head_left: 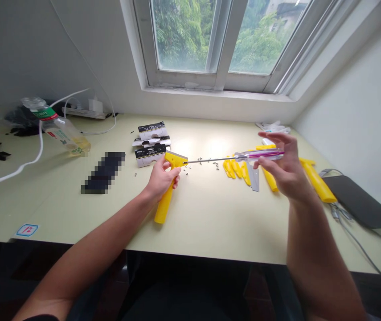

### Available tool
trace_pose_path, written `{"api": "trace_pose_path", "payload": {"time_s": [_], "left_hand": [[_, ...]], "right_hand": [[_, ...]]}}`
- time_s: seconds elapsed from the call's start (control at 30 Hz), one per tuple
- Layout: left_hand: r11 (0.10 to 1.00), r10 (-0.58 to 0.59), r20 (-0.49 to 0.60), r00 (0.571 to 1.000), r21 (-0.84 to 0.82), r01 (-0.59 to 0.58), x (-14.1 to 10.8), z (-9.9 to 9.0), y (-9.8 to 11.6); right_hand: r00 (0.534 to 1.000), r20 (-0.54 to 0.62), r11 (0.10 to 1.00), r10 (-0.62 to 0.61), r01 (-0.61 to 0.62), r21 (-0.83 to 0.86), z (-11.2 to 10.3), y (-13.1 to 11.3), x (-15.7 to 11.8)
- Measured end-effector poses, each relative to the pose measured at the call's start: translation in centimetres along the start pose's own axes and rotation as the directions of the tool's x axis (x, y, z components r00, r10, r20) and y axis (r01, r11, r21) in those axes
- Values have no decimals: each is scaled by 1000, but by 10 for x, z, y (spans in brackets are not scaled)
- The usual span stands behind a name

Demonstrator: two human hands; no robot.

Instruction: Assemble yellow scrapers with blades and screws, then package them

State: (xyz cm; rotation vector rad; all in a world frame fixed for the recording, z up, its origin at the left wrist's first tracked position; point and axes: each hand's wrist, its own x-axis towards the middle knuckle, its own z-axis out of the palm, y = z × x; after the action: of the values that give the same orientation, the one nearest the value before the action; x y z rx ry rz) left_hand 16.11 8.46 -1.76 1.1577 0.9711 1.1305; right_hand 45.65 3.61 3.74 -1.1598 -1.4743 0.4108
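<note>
My left hand (162,179) is closed round a yellow scraper (164,205) near its head, with the handle slanting down toward me. A metal blade shows along the top of the scraper's head. In my right hand (285,167) is a screwdriver (260,154) with a clear and purple handle, held level between thumb and fingers. The screwdriver's thin shaft points left, and its tip meets the right side of the scraper head. Small screws (217,166) and nuts (186,173) lie on the table beneath and behind the shaft.
Yellow scraper head pieces (233,168), a loose grey blade (254,178) and yellow handles (320,183) lie right. Black-and-white boxes (150,154) stand behind my left hand. Left are a tilted bottle (63,131), a white cable (26,167) and a pixelated dark object (104,173). A dark flat device (364,200) lies far right.
</note>
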Motion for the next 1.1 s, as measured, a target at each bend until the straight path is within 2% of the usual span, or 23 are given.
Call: {"api": "trace_pose_path", "payload": {"time_s": [0.13, 0.27, 0.37, 0.5, 0.63, 0.73, 0.87, 0.97, 1.0, 1.1], "left_hand": [[1000, 12, -8, 1000, -14, -12, 2, -1, 2], [1000, 6, 1, 1000, -12, -6, 2, -3, 2], [1000, -23, 27, 999, 5, 22, 2, -2, 2], [999, -46, 11, 999, 18, 46, 1, -1, 1], [999, -38, 25, 999, 19, 38, 1, -1, 1], [999, -34, 4, 999, 14, 34, 3, -2, 0], [1000, -22, -10, 1000, 7, 22, 5, -4, -1], [1000, -10, -19, 1000, 3, 10, 4, -4, -1], [1000, -12, -17, 1000, 5, 12, 4, -4, 0], [1000, -12, -7, 1000, 15, 12, 3, -3, 1]], "right_hand": [[997, -74, 988, -15, 3, -155, 0, 0, -2], [999, 34, 999, -20, 22, -49, 0, 3, -2], [998, -53, 991, -21, 13, -136, 1, 5, -1], [998, 64, 995, -10, 16, -94, 0, 7, -2], [999, -46, 974, 25, -35, -224, -2, 9, -3], [997, 69, 984, 40, -28, -175, -2, 10, -2], [999, 6, 971, 46, -44, -237, 0, 9, -3], [995, 85, 990, 53, -41, -135, 1, 8, -3], [995, 82, 991, 59, -48, -125, 1, 7, -4], [997, -24, 982, 73, -76, -170, 2, 6, -4]]}}
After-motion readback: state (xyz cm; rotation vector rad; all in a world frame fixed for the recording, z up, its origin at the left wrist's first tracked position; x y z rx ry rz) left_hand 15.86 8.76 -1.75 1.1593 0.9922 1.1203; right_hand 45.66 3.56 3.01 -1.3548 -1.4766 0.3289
